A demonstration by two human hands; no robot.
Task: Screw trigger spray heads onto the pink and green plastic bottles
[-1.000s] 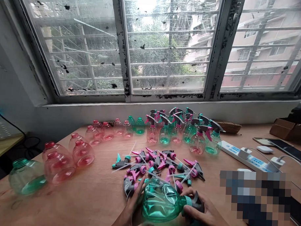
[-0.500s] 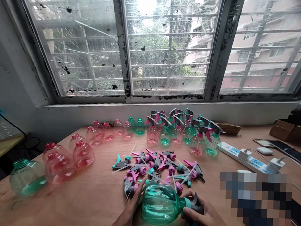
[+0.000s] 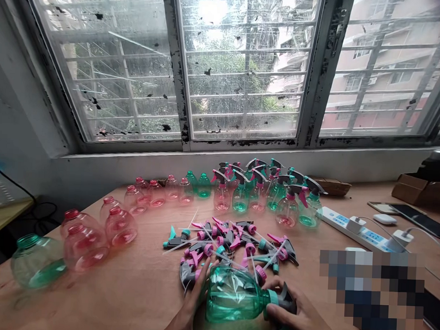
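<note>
A clear green spray bottle (image 3: 233, 295) lies sideways between my hands near the table's front edge, its neck pointing right. My left hand (image 3: 189, 306) is wrapped around the base end. At the other end, my right hand (image 3: 294, 309) grips the dark spray head (image 3: 286, 298) with its teal collar (image 3: 273, 298), which sits on the bottle's neck. Just beyond the bottle is a pile of loose spray heads (image 3: 226, 240), pink, teal and dark grey, with thin clear tubes.
Pink bottles without heads (image 3: 120, 226) and a green one (image 3: 38, 262) stand along the left. Spray bottles with heads (image 3: 258, 195) are grouped at the back. To the right are a power strip (image 3: 369, 233), phones (image 3: 420, 220), a cardboard box (image 3: 417, 188) and a blurred-out patch.
The green bottle has rolled slightly about its long axis, its highlights shifting. Both hands stay in nearly the same place, and the view has shifted a little.
</note>
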